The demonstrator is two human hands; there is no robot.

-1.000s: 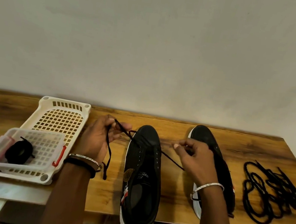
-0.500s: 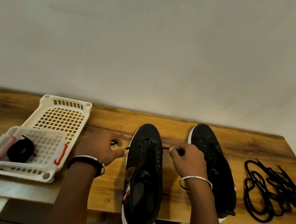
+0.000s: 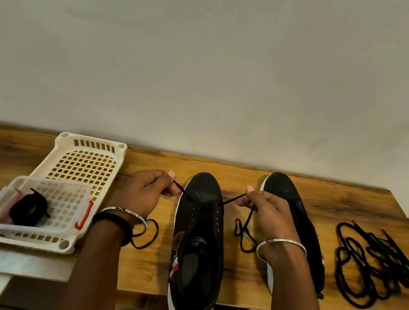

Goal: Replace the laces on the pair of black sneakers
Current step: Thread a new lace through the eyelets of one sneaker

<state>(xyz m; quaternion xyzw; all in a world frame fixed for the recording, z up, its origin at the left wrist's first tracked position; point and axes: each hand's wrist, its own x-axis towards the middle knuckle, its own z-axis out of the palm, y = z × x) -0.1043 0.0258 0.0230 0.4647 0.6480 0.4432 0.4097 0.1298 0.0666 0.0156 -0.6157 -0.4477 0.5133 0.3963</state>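
A: How far along?

B: Early, judging by the holes. Only one lace (image 3: 232, 199) in, through the front pair on the middle sneaker (image 3: 198, 237), at six o'clock on the bench (image 3: 242, 177), toe toward twelve. Every other hole on it bare.

A: And the hands?

B: One end pinched in the left hand (image 3: 147, 194), at ten o'clock from that toe, fingers curled round it. Other end pinched the same way in the right hand (image 3: 266, 213), at two o'clock. Both sides pulled taut and about level, slack trailing down past each wrist onto the wood.

A: The other sneaker (image 3: 281, 185)?

B: At two o'clock, just behind the right hand, partly hidden. No lace visible on it. Probably left to do in full.

A: Containers?

B: At nine o'clock, a cream slotted tray (image 3: 93, 140). In its near end, a clear box (image 3: 59, 185) holding one black coil (image 3: 28, 208), probably a rolled lace.

A: Loose on the bench?

B: At three o'clock, a heap of black laces (image 3: 373, 264), well apart from the middle sneaker. Old or new, impossible to tell.
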